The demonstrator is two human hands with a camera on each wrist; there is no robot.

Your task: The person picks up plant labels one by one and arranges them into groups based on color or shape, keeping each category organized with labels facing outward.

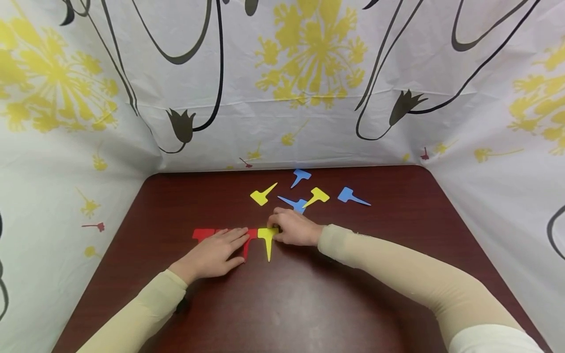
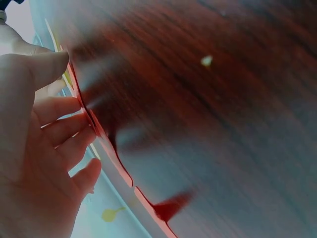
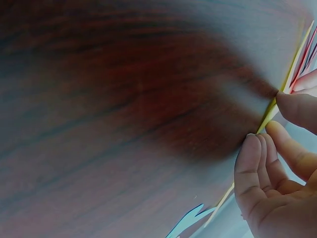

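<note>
Red T-shaped plant labels stand side by side in a row on the table, the leftmost red label and the rightmost red label showing around my left hand. That hand rests on the row with its fingers stretched out, hiding the middle part. Beside the right end lies a yellow plant label, its stem pointing towards me. My right hand pinches its right edge between thumb and curled fingers. In the right wrist view, the thumb and fingertips are at the yellow edge, close over the tabletop.
Beyond my right hand lie loose labels: a yellow label, another yellow label overlapping a blue label, a far blue label and a right-hand blue label. A patterned white curtain borders the dark table.
</note>
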